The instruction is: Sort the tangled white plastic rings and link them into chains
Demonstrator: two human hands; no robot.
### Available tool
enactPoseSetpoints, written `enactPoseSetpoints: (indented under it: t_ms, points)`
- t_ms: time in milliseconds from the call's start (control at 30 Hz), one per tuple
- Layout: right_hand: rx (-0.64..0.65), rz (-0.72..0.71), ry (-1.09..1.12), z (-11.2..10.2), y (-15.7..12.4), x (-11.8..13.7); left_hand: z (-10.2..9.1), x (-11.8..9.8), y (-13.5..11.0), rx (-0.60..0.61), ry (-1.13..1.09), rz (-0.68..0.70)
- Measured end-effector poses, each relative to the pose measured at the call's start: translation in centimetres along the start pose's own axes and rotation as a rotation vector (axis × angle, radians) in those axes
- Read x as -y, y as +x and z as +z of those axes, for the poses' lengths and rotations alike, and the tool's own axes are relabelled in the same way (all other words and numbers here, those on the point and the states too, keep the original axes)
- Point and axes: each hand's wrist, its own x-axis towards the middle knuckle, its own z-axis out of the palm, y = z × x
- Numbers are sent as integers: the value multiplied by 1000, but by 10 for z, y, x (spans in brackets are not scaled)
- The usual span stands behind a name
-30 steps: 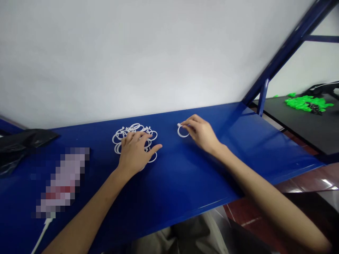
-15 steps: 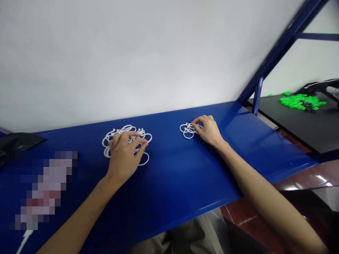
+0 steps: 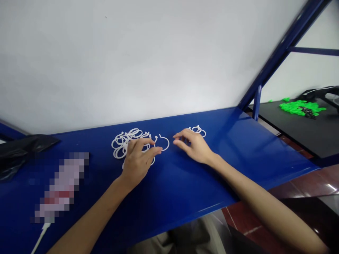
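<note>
On the blue shelf (image 3: 185, 183) lies a heap of white plastic rings (image 3: 123, 141). My left hand (image 3: 137, 158) rests at the heap's right side, its thumb and forefinger pinched on one unclosed white ring (image 3: 163, 144) that sticks out to the right. My right hand (image 3: 192, 144) hovers just right of that ring with its fingers apart and curled, holding nothing. Behind my right hand sits a small cluster of closed white rings (image 3: 198, 130).
A black plastic bag (image 3: 18, 150) lies at the shelf's left end. A blurred-out object (image 3: 59, 187) with a white cable (image 3: 39, 240) lies front left. A blue frame post (image 3: 278, 49) rises at right. Green pieces (image 3: 300, 106) lie on a black table (image 3: 304, 130).
My right hand left the small cluster and moved left toward the middle. My left hand pulled one unclosed ring out of the heap to the right.
</note>
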Motion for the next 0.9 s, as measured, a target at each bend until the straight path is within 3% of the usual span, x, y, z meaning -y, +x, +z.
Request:
enactPoseSetpoints:
  t_ms: [67,167,300,467,700,900]
  points:
    - [82,55,139,13,2,12,0,-2,-2,19,1,21]
    - [76,132,224,27,0,16,0,-4,-3,49,-59,27]
    - [88,134,222,29,-10,13,-2,-5,-3,59,-236,-99]
    - [180,-22,175,25,-21,17,0,-5,0,181,-390,-115]
    - [275,-281,32,17,-27,19,2,-14,-1,179,-373,-113]
    - [239,-317,-69,17,-25,17,6,-10,-2,231,-291,-96]
